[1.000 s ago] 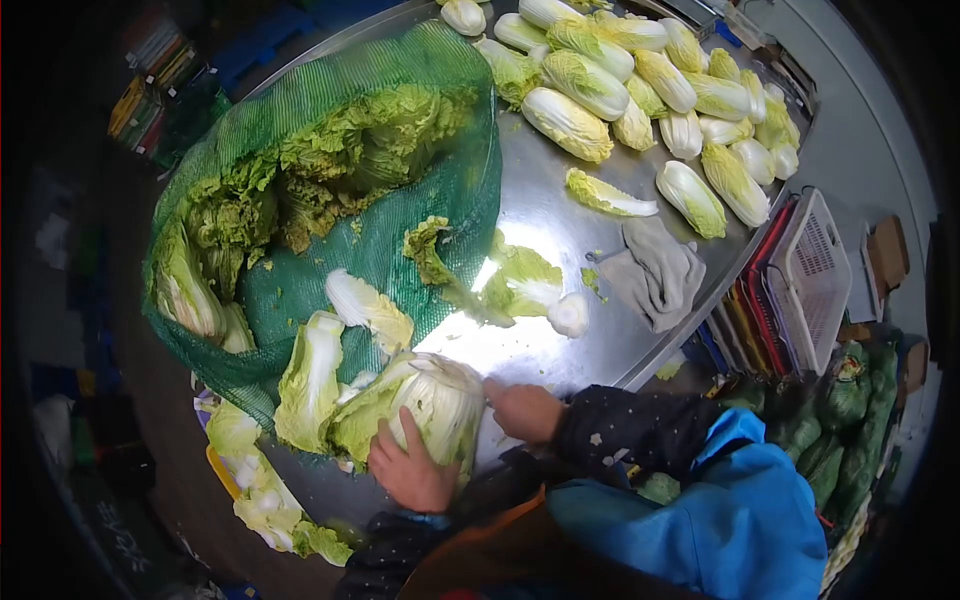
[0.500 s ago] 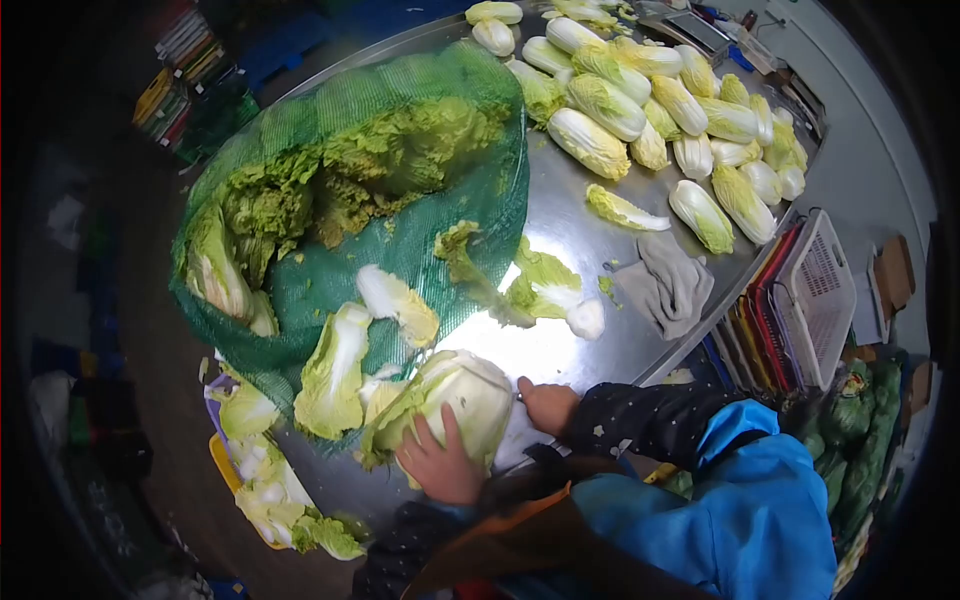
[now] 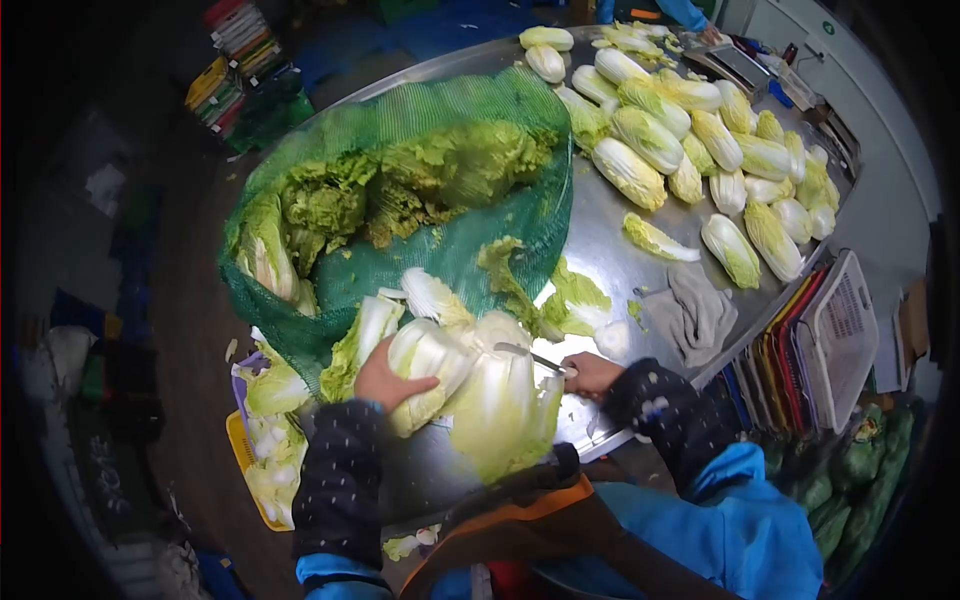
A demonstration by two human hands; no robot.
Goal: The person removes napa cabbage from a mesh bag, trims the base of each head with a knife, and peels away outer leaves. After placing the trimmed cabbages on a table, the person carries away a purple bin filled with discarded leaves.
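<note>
My right hand (image 3: pixel 592 376) is closed round the handle of a small knife (image 3: pixel 528 355). Its blade lies across the stem end of a large napa cabbage (image 3: pixel 495 405) on the metal table. On the cabbage's left side, my left hand (image 3: pixel 385 378) grips pale outer leaves (image 3: pixel 430 355), thumb on top and fingers partly hidden. These leaves lean away from the head. Loose leaves (image 3: pixel 375 325) lie just beyond my left hand. A green mesh sack (image 3: pixel 400 290) holding leafy, untrimmed cabbages (image 3: pixel 430 175) lies open behind them.
Trimmed cabbages (image 3: pixel 650 140) are heaped at the table's far right. Grey gloves (image 3: pixel 695 310) and a loose leaf (image 3: pixel 658 240) lie nearer. Baskets (image 3: pixel 830 340) stand beside the right edge. A yellow crate (image 3: pixel 240 445) with leaves sits at the left. Another person's hand (image 3: pixel 712 35) shows at the back.
The cabbage has been turned, its stem end now facing away from me. My left hand has moved to its left side and grips leaves; the knife blade now lies across the stem end.
</note>
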